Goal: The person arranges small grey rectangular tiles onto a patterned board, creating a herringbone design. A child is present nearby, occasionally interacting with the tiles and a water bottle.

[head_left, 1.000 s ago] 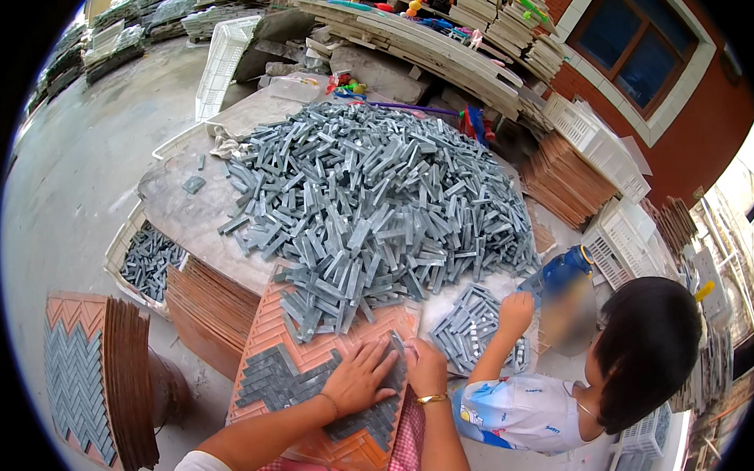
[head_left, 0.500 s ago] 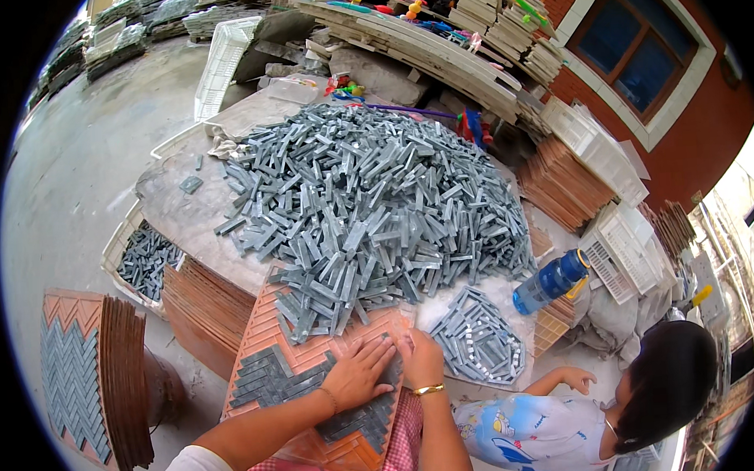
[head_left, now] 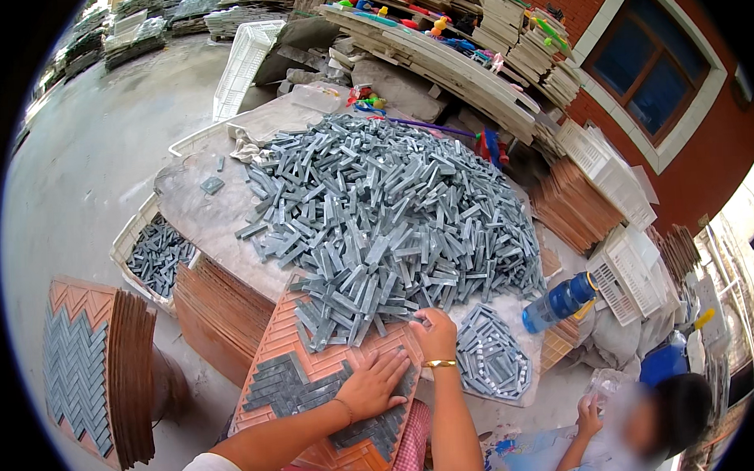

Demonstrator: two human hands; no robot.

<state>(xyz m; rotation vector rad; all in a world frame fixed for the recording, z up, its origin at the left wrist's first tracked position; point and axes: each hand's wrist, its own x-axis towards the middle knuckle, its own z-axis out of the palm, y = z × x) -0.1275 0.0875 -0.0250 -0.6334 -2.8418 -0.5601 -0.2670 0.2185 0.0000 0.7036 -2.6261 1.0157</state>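
Note:
An orange tray [head_left: 313, 307] with herringbone grooves lies tilted across my lap, its middle filled with dark grey stone strips [head_left: 287, 384]. My left hand [head_left: 373, 387] lies flat on these strips with its fingers stretched out, holding nothing. At the tray's upper right edge, beside the loose pile, my right hand [head_left: 436, 334] is closed in a pinch. What its fingertips hold is too small to make out. A large pile of loose grey stone strips [head_left: 393, 209] spreads over the table beyond both hands and onto the tray's far end.
A blue bottle [head_left: 558, 302] stands right of the pile, near a ring-like group of strips [head_left: 491, 352]. Filled trays [head_left: 76, 366] are stacked at the left, by a white crate of strips [head_left: 155, 249]. A person [head_left: 600, 436] sits close on the right.
My right hand has moved up along the tray's edge towards the pile, while my left hand stays flat. The person at the right has turned and raised a hand with something clear. The view has shifted slightly.

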